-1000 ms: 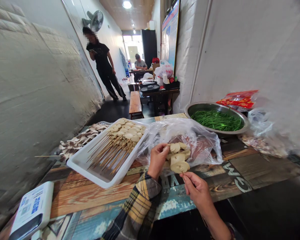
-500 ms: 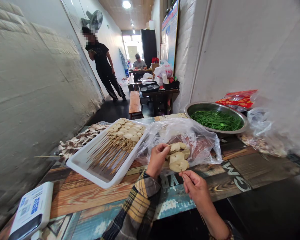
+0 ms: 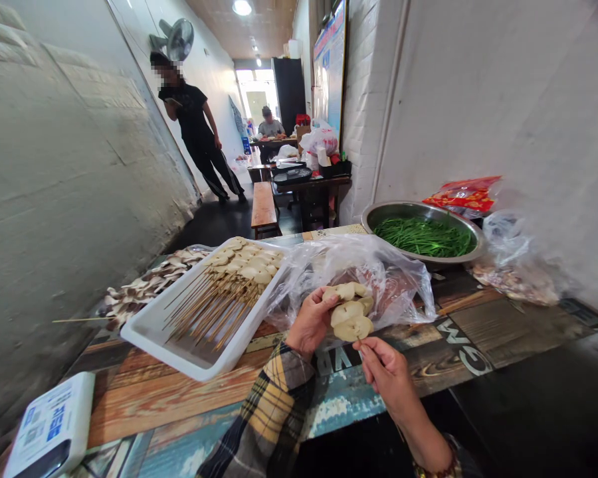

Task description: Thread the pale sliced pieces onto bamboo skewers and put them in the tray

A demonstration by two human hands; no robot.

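Note:
My left hand is closed on a stack of pale mushroom slices, thumb on the top slice. My right hand sits just below the stack and pinches a thin bamboo skewer whose tip enters the lowest slice. Both hands hover over the table's near edge, in front of a crumpled clear plastic bag. A plaid sleeve covers my left forearm.
A white tray of finished mushroom skewers lies to the left, with a second tray of darker mushrooms behind it. A steel bowl of green stalks stands back right. A white device lies front left. Two people are down the corridor.
The mushroom stack has closed up slightly on the skewer as my right hand came up toward it. The view has shifted a little to the right.

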